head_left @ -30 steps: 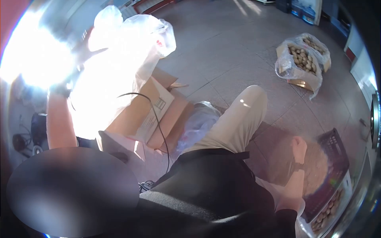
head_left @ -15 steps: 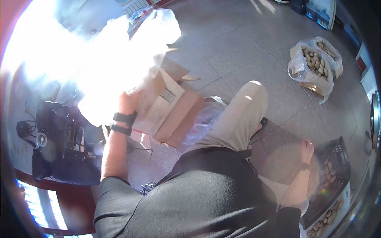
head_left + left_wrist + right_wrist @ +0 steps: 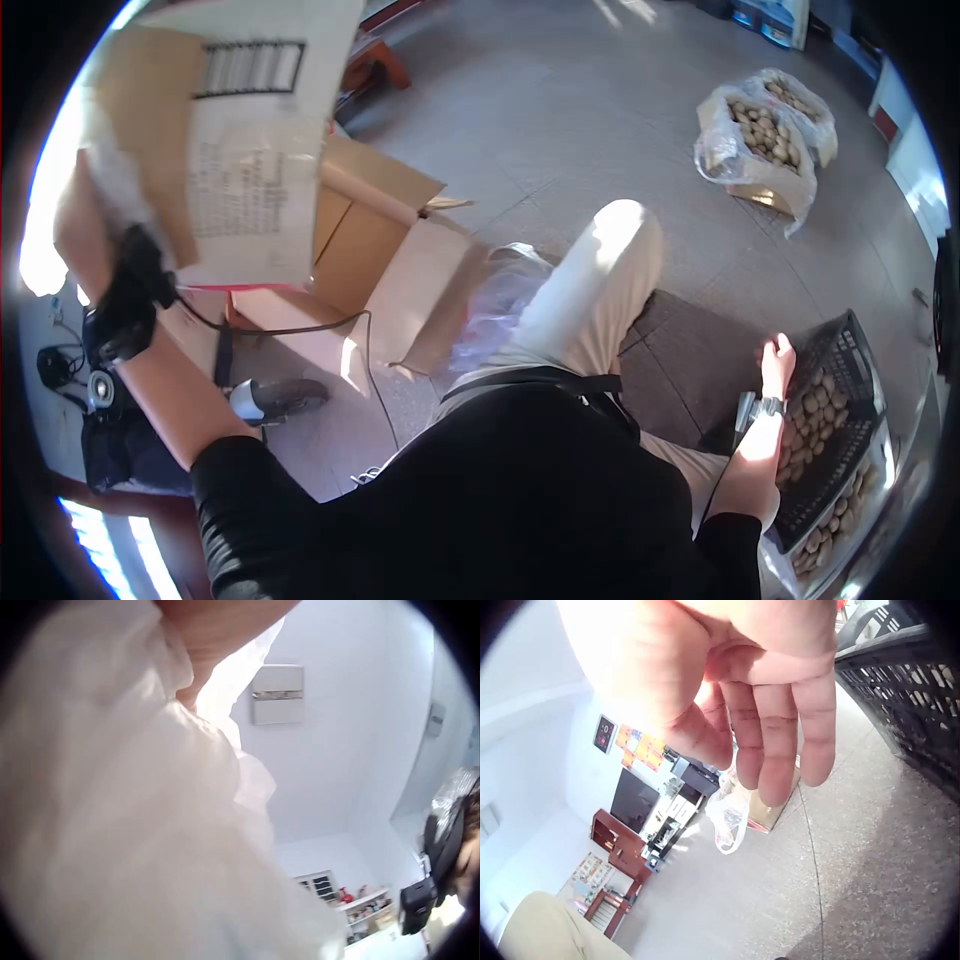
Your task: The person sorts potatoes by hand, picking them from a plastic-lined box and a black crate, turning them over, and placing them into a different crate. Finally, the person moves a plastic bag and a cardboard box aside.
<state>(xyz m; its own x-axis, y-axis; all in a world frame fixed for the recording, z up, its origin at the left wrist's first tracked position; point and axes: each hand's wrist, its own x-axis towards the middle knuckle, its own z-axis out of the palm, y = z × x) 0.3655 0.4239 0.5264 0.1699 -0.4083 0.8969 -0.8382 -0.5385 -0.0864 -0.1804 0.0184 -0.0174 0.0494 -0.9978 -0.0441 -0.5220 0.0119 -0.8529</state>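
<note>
At the upper left of the head view, a cardboard box (image 3: 255, 190) with a barcode is raised and tilted. My left hand (image 3: 82, 215) is at its left side, against white plastic; its fingertips are hidden. In the left wrist view, the hand (image 3: 217, 630) grips the white plastic bag (image 3: 135, 810), which fills much of the picture. Behind the raised box, an open carton (image 3: 425, 290) stands on the floor. My right hand (image 3: 778, 365) hangs beside a black crate (image 3: 850, 345) of brown, roundish items (image 3: 815, 415). Its fingers (image 3: 772, 742) are loosely bent and hold nothing.
Two bag-lined boxes (image 3: 740, 175) of similar brown items stand at the upper right. Clear plastic (image 3: 490, 310) lies between the open carton and my bent leg (image 3: 590, 290). A cable (image 3: 370, 350) hangs across the left side. More brown items (image 3: 835, 525) lie beyond the crate.
My left hand has moved left, and the barcoded box has come up toward the camera, uncovering the open carton behind it. My right hand remains near the crate, its fingers more visible.
</note>
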